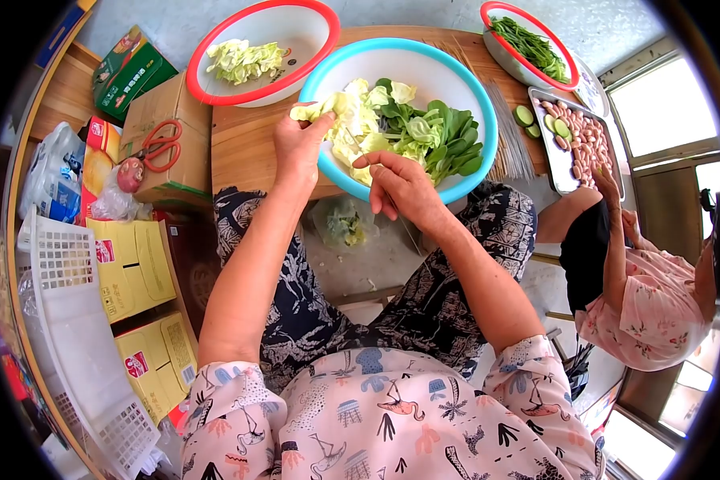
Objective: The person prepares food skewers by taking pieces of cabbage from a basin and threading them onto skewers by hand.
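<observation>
Pinching a crumpled, pale yellow-green leaf [322,110] between thumb and fingertips, the left hand [300,144] is raised at the near left edge of a wide, round white basin with a turquoise rim [450,78]. The right hand [400,186] hangs over the basin's near rim, palm down, its fingers loosely bent and parted, with the index finger pointing left toward the leaves.

Inside this basin, torn pale yellow-green leaves [360,120] fill the left and middle, while smooth dark green leaves [460,148] are heaped on the right. The basin stands at the front of a brown wooden table [240,140]. Behind it to the left, a white basin with a red rim [318,32] contains a small mound of pale, crinkled leaf pieces [244,61]. At the far right, a smaller red-rimmed white bowl [501,62] is filled with long, thin green stems [528,46].

Near that bowl, a rectangular silver metal tray [562,162] holds pinkish-brown oval pieces [592,142] and some round green slices; another person's hand [606,182] is at its edge. Below the turquoise-rimmed basin, a clear plastic bag [322,216] contains green scraps [347,228].
</observation>
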Tool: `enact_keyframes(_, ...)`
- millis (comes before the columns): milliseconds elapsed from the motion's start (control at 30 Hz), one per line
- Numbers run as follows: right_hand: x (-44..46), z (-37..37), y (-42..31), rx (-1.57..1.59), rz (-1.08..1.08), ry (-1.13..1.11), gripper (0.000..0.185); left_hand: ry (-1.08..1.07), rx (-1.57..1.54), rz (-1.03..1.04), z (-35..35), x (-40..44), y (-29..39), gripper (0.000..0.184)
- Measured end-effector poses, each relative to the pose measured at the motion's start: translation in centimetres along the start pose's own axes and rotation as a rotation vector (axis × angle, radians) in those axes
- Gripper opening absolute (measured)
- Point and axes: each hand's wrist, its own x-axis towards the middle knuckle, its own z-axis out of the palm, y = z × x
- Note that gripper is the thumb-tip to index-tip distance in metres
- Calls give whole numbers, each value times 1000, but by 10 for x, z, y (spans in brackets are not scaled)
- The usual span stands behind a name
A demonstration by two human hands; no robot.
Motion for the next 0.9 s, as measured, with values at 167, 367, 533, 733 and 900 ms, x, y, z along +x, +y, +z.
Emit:
enact_keyframes(167, 2, -1, -2, 11, -8, 20, 27, -85, -66, -71, 6, -4, 9, 20)
enact_keyframes(367, 1, -2, -1, -20, -20, 12, 27, -78, -117, -201, -8, 5, 9, 19)
enact_keyframes(533, -1, -2, -1, -15, -10, 13, 28, -61, -86, -215, -14, 7, 10, 20)
enact_keyframes(733, -1, -2, 1, -12, -5, 0, 29, -22, -161, -228, -16, 8, 11, 21)
enact_keyframes(900, -1, -3, 3, -25, 12, 0, 29, -41, -204, -249, -18, 9, 11, 24)
